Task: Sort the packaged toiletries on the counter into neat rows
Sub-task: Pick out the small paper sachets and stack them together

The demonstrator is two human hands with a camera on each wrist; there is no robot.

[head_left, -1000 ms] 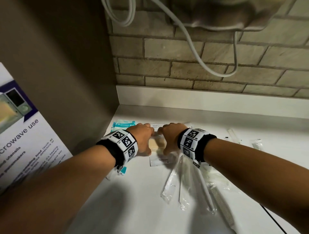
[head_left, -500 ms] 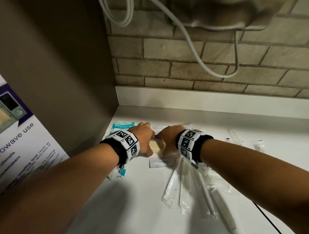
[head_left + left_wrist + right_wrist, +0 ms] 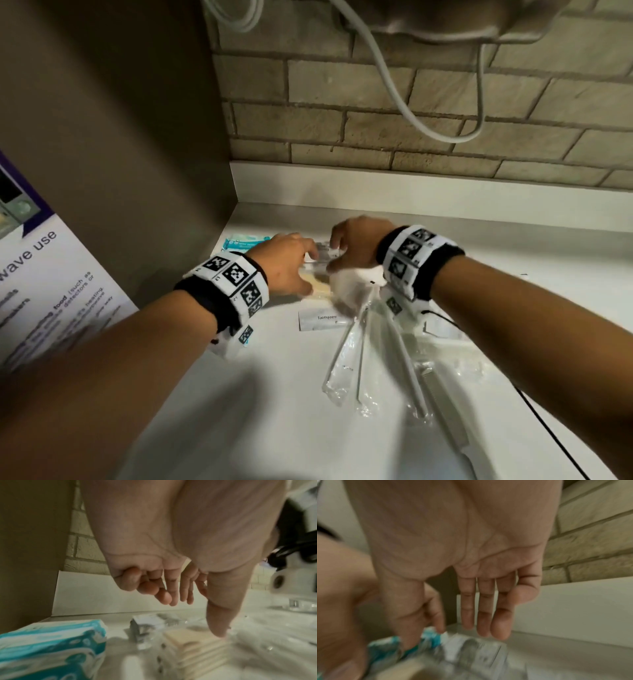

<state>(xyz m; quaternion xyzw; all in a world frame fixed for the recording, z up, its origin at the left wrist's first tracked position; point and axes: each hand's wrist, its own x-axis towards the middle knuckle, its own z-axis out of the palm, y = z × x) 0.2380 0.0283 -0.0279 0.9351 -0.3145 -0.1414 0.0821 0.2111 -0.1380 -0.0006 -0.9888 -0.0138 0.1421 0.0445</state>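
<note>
Both hands shifted since the earlier frames: right hand (image 3: 356,245) has lifted off the cream packet and gone back toward the wall; left hand (image 3: 284,263) has slid a bit right, thumb down on the packet.

Cream packet (image 3: 320,289): flat on the white counter (image 3: 274,411), ribbed, clear-wrapped; left thumb tip presses its top face (image 3: 197,645); other left fingers (image 3: 154,588) loosely curled above it, holding nothing; so that hand is relaxed, not clamped.

Small printed sachet (image 3: 323,251): just behind the cream packet; right thumb and index finger seem to pinch its near end, other three fingers (image 3: 484,608) straight and clear above it; wrist view blurred, so contact is likely, not certain.

Teal tissue pack (image 3: 245,241): left of the sachet, near the back corner, beside the left hand; apart from the cream packet (image 3: 51,649).

Toothpaste sachet (image 3: 322,320): in front of the cream packet, flat, label up.

Long clear-wrapped items (image 3: 346,359): fanned out under the right wrist, overlapping; comb (image 3: 442,407) lies at the right edge of the fan.

Beyond: brick wall (image 3: 376,120) with a white cable (image 3: 404,102) hanging; brown side panel (image 3: 120,137) on the left; microwave notice (image 3: 44,274) lower left.
</note>
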